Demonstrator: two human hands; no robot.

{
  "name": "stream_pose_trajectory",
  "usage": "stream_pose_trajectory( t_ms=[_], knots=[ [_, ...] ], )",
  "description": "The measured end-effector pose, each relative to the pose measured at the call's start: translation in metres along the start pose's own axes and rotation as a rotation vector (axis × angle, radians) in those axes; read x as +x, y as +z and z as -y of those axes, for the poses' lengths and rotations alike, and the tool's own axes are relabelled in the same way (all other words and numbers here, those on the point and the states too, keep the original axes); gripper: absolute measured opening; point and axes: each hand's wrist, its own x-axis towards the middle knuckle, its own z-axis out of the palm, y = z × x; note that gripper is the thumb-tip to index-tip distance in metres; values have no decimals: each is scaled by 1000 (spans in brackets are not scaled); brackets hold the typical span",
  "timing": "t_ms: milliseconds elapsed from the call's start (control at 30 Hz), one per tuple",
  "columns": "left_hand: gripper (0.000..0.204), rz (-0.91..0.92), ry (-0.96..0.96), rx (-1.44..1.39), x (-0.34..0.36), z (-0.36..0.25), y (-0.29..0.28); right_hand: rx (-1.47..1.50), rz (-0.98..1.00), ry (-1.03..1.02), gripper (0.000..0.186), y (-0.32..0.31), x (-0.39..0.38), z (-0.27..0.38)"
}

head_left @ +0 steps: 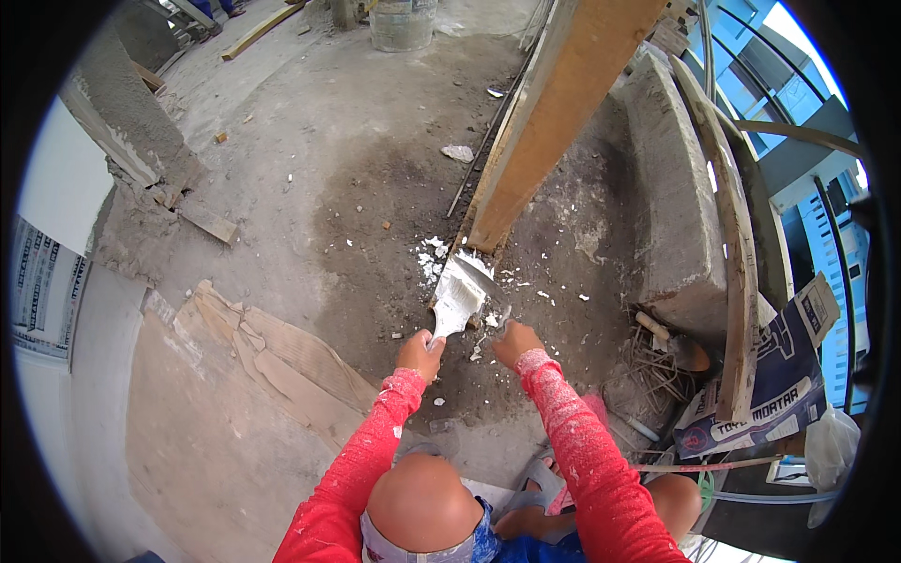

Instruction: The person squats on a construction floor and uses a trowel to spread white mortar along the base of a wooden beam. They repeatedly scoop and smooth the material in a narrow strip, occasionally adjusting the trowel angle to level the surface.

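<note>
My left hand (420, 357) is closed round the handle of a broad white scoop-like tool (456, 298). Wet-looking white paste coats its wide face. Closed too, my right hand (516, 343) grips a small putty knife (505, 315), whose greyish blade crosses the far right part of the white tool. Part of the knife is hard to make out against the paste. White crumbs (432, 258) lie scattered on the dirty concrete around both tools, close to the foot of a wooden post (554, 131).
A concrete block (676, 197) and a long plank (741, 244) stand at the right, beside a mortar bag (760, 394) and a pile of thin rods (662, 366). Torn cardboard (282, 357) covers the floor at left. A bucket (404, 23) stands far off.
</note>
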Motion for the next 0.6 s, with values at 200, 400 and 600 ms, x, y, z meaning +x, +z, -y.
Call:
stream_pose_trajectory(
  t_ms=[200, 400, 600],
  knots=[
    [18, -198, 234, 525, -29, -25, -30, 106, -90, 10, 37, -7, -51, -25],
    [17, -104, 153, 712, -33, -51, -31, -2, -11, -11, 36, -2, -57, 5],
    [21, -89, 143, 713, -26, -44, -28, -44, 31, -32, 33, 8, -50, 12]
  ],
)
